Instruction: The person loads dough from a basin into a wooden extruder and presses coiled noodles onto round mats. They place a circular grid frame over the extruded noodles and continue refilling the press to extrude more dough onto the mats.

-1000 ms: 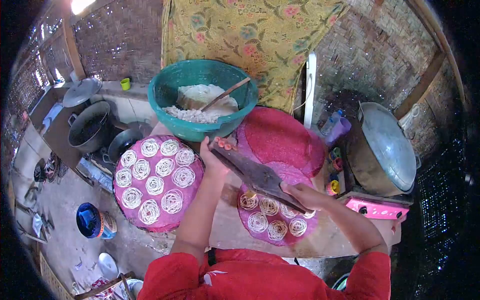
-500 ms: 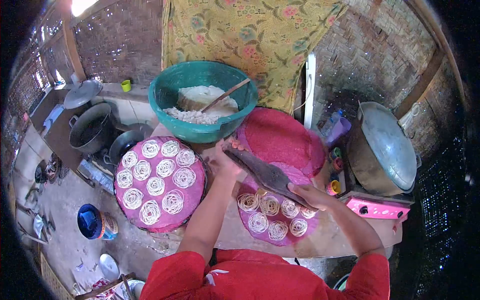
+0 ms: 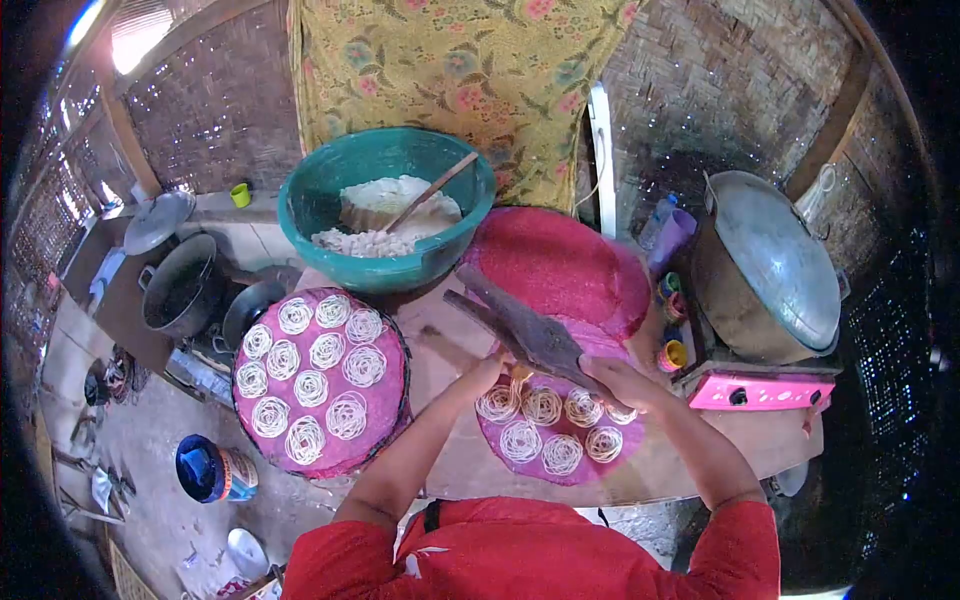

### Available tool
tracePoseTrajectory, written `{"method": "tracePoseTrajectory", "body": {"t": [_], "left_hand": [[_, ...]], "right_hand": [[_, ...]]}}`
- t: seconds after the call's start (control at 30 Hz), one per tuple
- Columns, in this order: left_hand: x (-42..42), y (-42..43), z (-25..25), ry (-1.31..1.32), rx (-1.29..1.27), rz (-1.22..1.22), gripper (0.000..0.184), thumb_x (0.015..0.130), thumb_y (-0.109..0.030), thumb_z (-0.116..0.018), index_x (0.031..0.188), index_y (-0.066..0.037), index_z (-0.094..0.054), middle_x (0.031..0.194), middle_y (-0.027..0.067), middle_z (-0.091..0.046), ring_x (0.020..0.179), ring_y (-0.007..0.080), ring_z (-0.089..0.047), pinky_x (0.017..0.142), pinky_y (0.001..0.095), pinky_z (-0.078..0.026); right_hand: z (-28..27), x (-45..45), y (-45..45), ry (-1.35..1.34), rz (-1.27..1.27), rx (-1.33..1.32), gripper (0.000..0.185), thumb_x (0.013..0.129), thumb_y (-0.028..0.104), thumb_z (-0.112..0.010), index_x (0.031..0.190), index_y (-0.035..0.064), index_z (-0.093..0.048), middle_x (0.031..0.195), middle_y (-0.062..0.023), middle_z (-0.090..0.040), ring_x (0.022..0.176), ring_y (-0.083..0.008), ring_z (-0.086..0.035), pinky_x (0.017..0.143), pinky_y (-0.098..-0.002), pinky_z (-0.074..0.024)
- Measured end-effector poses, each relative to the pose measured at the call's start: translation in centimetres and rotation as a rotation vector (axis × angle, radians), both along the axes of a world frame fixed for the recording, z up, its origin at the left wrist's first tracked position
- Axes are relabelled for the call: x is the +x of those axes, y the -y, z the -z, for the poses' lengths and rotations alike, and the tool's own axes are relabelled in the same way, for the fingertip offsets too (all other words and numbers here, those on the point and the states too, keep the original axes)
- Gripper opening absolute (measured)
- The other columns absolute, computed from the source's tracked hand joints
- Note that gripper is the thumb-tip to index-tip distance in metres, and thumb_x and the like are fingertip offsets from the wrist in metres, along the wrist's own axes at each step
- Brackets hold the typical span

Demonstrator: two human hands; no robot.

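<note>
A dark wooden press [image 3: 548, 345] with two long handles slants above a pink round sheet [image 3: 592, 472]. Its handles stand apart at the upper left end. My right hand [image 3: 632, 385] is closed round the lower right end, thumb on top. Close under the middle of the press is my left hand [image 3: 486, 378], fingers curled and partly hidden beside a yellowish piece [image 3: 520, 374]; what they hold cannot be made out. On the sheet lie several pale coiled strand nests [image 3: 562, 455]. To the left, a round pink-lined tray [image 3: 384, 402] carries several similar nests [image 3: 311, 388].
Behind stands a green basin [image 3: 385, 275] of white dough with a wooden stick [image 3: 430, 192]. Stacked red-pink sheets [image 3: 550, 260] lie behind the press. At right are a large lidded pot [image 3: 745, 290], a pink stove panel [image 3: 765, 392] and small cups [image 3: 672, 355]. A bucket [image 3: 215, 470] stands at lower left.
My left hand has left the press's upper left end and moved down to beneath its middle. The handles now show apart at that end. My right hand keeps its grip.
</note>
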State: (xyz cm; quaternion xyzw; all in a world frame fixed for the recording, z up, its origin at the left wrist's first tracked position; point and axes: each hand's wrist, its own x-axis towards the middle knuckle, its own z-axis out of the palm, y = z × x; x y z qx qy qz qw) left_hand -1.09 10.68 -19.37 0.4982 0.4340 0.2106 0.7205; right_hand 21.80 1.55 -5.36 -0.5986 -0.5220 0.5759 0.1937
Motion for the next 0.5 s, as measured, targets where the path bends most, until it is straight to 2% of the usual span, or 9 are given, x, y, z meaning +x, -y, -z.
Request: {"method": "tracePoseTrajectory", "body": {"t": [0.1,0.17,0.2,0.3,0.37,0.4,0.43,0.47,0.5], "left_hand": [[0.0,-1.0,2.7,-0.072,0.114,0.012,0.055,0.098,-0.046,-0.021,0.105,-0.004,-0.056,0.104,0.0082,-0.062,0.091,0.0167,-0.059,0.087,0.033,-0.043],[-0.1,-2.6,7.1,-0.042,0.419,0.024,0.054,0.096,-0.047,-0.028,0.108,-0.004,-0.058,0.094,0.0133,-0.063,0.085,0.0227,-0.058,0.081,0.0361,-0.044],[-0.5,-2.3,7.2,-0.043,0.421,0.027,0.054,0.096,-0.047,-0.028,0.108,-0.004,-0.058,0.094,0.0133,-0.063,0.085,0.0227,-0.058,0.081,0.0361,-0.044],[-2.2,-0.2,4.6,-0.168,0.377,-0.092,0.054,0.093,-0.049,-0.036,0.109,-0.003,-0.059,0.105,0.0132,-0.061,0.091,0.0282,-0.056,0.083,0.0385,-0.043],[-4.0,2.9,-0.5,-0.531,1.046,-0.012,0.054,0.087,-0.052,-0.044,0.113,-0.007,-0.059,0.124,0.0099,-0.052,0.105,0.0322,-0.049,0.087,0.0438,-0.039],[-4.6,4.2,-2.3,-0.532,1.045,-0.011,0.054,0.087,-0.052,-0.044,0.113,-0.007,-0.059,0.124,0.0099,-0.052,0.105,0.0322,-0.049,0.087,0.0438,-0.039],[-5.1,5.5,-3.7,-0.693,1.131,0.083,0.057,0.085,-0.053,-0.047,0.115,-0.006,-0.059,0.131,0.0088,-0.045,0.11,0.0321,-0.045,0.09,0.0461,-0.037],[-5.5,6.3,-4.1,-0.854,1.212,0.18,0.059,0.083,-0.053,-0.049,0.116,-0.005,-0.058,0.137,0.0077,-0.039,0.114,0.0321,-0.041,0.092,0.0484,-0.034],[-5.9,6.8,-3.7,-0.855,1.209,0.182,0.059,0.083,-0.053,-0.049,0.116,-0.005,-0.058,0.137,0.0077,-0.039,0.114,0.0321,-0.041,0.092,0.0484,-0.034]], "right_hand": [[-0.4,-0.9,-0.2,0.059,0.0,0.036,0.049,0.091,0.054,-0.042,0.083,0.0084,-0.055,0.06,0.0016,-0.048,0.049,-0.0074,-0.042,0.043,-0.0237,-0.0302],[-0.1,-0.8,-0.5,0.07,0.011,0.039,0.049,0.091,0.055,-0.042,0.084,0.0083,-0.055,0.06,0.002,-0.047,0.049,-0.0072,-0.042,0.043,-0.0236,-0.0299],[1.0,-0.4,-0.8,0.104,0.009,0.077,0.05,0.091,0.056,-0.042,0.082,0.0083,-0.056,0.061,0.0027,-0.046,0.052,-0.0083,-0.041,0.047,-0.026,-0.0302],[1.7,-0.2,-1.0,0.132,0.003,0.114,0.052,0.09,0.057,-0.042,0.078,0.0085,-0.057,0.061,0.0036,-0.044,0.055,-0.0091,-0.039,0.05,-0.0281,-0.0303],[1.9,-0.1,-1.0,0.127,-0.002,0.115,0.052,0.09,0.057,-0.041,0.077,0.0088,-0.056,0.061,0.0037,-0.043,0.055,-0.0089,-0.039,0.05,-0.0278,-0.03],[2.3,0.2,-0.8,0.083,0.012,0.13,0.051,0.09,0.056,-0.042,0.075,0.0092,-0.055,0.06,0.004,-0.042,0.054,-0.0086,-0.038,0.049,-0.0274,-0.0297],[2.6,0.3,-0.7,0.038,0.026,0.144,0.05,0.091,0.056,-0.043,0.074,0.0096,-0.054,0.06,0.0042,-0.041,0.054,-0.0083,-0.037,0.049,-0.027,-0.0293],[2.0,0.2,-0.5,0.037,0.026,0.142,0.05,0.091,0.056,-0.043,0.074,0.0096,-0.054,0.06,0.0042,-0.041,0.054,-0.0083,-0.037,0.049,-0.027,-0.0293],[1.1,0.1,0.0,0.021,0.038,0.121,0.049,0.091,0.055,-0.043,0.074,0.01,-0.053,0.06,0.0046,-0.041,0.054,-0.0076,-0.037,0.049,-0.0263,-0.0287]]}}
